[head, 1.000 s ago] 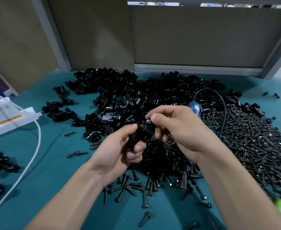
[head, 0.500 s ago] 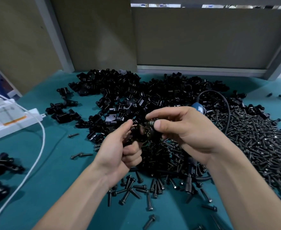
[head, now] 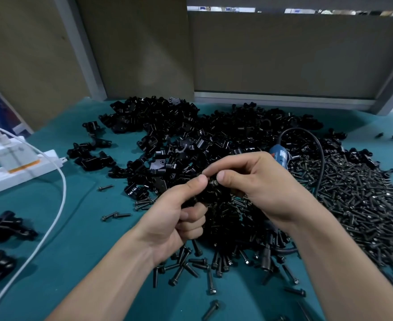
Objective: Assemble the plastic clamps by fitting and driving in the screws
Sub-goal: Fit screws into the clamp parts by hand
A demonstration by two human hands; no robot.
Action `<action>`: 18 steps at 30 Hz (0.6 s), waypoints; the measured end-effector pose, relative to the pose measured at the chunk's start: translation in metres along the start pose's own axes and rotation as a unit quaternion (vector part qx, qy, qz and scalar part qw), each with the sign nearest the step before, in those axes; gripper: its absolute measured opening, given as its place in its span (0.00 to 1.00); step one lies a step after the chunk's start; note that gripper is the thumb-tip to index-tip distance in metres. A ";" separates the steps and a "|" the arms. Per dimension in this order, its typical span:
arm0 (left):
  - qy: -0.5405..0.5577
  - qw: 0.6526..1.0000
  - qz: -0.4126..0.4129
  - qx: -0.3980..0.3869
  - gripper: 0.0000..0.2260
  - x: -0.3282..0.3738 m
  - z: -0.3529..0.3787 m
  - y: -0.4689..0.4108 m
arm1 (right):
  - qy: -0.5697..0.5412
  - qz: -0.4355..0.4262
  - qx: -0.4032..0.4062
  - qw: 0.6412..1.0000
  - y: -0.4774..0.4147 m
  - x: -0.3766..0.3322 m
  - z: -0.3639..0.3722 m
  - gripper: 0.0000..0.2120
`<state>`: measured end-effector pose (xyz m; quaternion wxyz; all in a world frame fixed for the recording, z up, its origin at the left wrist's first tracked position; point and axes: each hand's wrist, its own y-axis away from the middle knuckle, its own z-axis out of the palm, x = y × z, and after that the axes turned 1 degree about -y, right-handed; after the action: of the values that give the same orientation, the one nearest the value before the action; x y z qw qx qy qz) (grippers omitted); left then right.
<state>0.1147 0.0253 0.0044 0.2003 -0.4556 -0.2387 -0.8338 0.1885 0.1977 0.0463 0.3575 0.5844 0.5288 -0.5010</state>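
My left hand (head: 179, 216) grips a black plastic clamp (head: 208, 195), mostly hidden by its fingers, above the middle of the table. My right hand (head: 258, 184) pinches a black screw (head: 213, 182) by its head between thumb and forefinger, with the screw set against the top of the clamp. A big heap of loose black clamps (head: 191, 135) lies behind the hands. A wide heap of black screws (head: 357, 205) spreads to the right and under the hands.
A blue electric screwdriver (head: 280, 155) with a black cable (head: 319, 156) lies in the heap behind my right hand. A white power strip (head: 17, 170) and white cable (head: 61, 198) sit at the left. Assembled clamps (head: 5, 227) lie at the left edge. Teal mat (head: 75, 251) covers the table.
Both hands have come lower and closer together. My right thumb and forefinger have shifted along the screw head at the clamp, and my left fingers have curled tighter around the clamp.
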 end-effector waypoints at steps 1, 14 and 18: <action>-0.002 1.000 0.010 0.002 0.13 -0.001 0.000 -0.001 | -0.009 0.006 0.017 1.000 -0.001 0.002 0.002 0.13; 0.037 0.991 0.024 0.126 0.15 -0.008 0.002 -0.007 | 0.221 -0.009 0.098 0.970 0.000 0.007 0.023 0.15; 0.028 0.989 0.050 0.138 0.15 -0.010 0.003 -0.009 | 0.115 0.011 0.144 0.983 -0.003 0.008 0.024 0.13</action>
<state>0.1169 0.0355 -0.0050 0.3091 -0.4117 -0.3225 -0.7943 0.1799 0.1780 0.0328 0.2120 0.6894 0.4818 -0.4977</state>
